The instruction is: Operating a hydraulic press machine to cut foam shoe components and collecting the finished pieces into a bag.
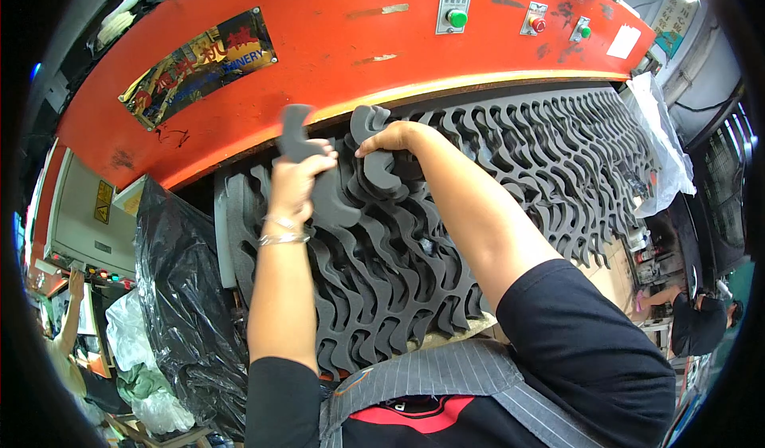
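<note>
A thick dark grey foam sheet [374, 288], cut through in rows of wavy, S-shaped gaps, lies in front of me under the edge of a red machine. My left hand [296, 181] is closed around a curved grey foam piece [296, 125], which sticks up above the fingers and is slightly blurred. Just to the right, my right hand [392, 139] grips another curved foam piece [381, 173] at the sheet's far edge. More curved pieces sit beneath it, partly hidden by that hand. Some fingertips of both hands are hard to see.
The red machine [319, 41] spans the far side, with green and red push buttons [457, 18]. Black plastic sheeting [187, 304] hangs at the left, clear plastic [665, 145] at the right. One person [705, 324] is at far right; another person's raised arm [73, 304] is at far left.
</note>
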### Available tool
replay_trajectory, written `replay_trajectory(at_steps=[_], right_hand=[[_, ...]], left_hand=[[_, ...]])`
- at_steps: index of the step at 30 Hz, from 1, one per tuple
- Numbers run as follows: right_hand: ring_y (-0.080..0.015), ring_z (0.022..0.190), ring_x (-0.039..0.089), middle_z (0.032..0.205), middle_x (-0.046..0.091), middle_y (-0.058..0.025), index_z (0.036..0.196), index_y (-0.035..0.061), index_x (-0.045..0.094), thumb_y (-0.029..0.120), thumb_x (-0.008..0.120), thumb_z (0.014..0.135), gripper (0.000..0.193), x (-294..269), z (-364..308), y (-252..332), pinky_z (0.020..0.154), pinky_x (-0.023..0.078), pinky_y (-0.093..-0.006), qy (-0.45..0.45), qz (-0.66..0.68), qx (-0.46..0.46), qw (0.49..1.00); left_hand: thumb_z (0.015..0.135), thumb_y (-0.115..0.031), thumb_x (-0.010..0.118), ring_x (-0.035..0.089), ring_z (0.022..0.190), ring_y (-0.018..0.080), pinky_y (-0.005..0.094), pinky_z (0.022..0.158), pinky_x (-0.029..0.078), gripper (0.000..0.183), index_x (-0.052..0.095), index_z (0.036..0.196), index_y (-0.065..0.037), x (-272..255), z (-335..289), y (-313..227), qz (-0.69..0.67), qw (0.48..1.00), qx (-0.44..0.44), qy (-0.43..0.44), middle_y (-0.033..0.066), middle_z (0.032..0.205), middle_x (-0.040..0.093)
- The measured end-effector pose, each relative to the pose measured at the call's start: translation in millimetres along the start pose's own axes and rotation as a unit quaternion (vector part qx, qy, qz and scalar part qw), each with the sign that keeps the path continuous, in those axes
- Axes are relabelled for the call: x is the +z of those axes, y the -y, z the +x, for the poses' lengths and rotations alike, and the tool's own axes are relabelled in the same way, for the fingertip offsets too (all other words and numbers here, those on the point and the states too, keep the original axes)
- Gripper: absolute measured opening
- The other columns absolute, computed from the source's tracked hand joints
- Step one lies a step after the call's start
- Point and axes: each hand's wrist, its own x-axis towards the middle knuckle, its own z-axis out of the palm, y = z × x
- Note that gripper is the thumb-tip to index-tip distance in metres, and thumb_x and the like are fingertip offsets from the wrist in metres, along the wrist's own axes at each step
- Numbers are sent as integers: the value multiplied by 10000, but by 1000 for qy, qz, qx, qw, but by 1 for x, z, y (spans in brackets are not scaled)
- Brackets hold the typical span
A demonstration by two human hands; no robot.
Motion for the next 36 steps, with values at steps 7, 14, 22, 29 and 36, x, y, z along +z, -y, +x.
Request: replay_trajectory(at_steps=[7,14,22,29,36], right_hand=[[-267,913,645,1087,661,-134,1086,82,675,508,725,684,588,3,35,-16,813,510,-400,52,-1,42,998],[-274,857,660,1057,671,-134,1069,65,677,466,720,689,554,-4,45,-29,788,526,-392,64,38,20,997],[-219,770,660,969,681,-125,929,-9,699,345,779,648,459,-6,49,-62,681,532,-357,-3,156,-53,986],[-144,812,573,935,592,-22,1226,31,548,342,613,838,501,-79,61,-258,708,486,-298,-198,586,-328,714],[-194,966,585,1044,637,-101,1094,37,617,388,578,843,433,-39,-109,-57,853,483,-368,-226,359,-258,868]], left_hand=[[613,-252,724,660,945,313,364,831,496,509,661,999,73,11,54,65,414,900,-121,-56,228,1019,677],[645,-343,712,605,1090,278,360,931,453,628,633,1115,68,32,85,49,532,814,-221,77,187,1193,623],[516,-187,681,585,1095,259,368,938,444,452,717,942,-40,35,106,67,483,818,-309,-42,177,1166,630],[527,-214,685,605,1029,248,352,888,463,382,704,861,-29,94,117,71,526,806,-272,3,176,1113,648],[539,-244,701,608,871,253,356,816,472,319,699,782,-37,21,84,79,450,844,-290,-40,129,960,673]])
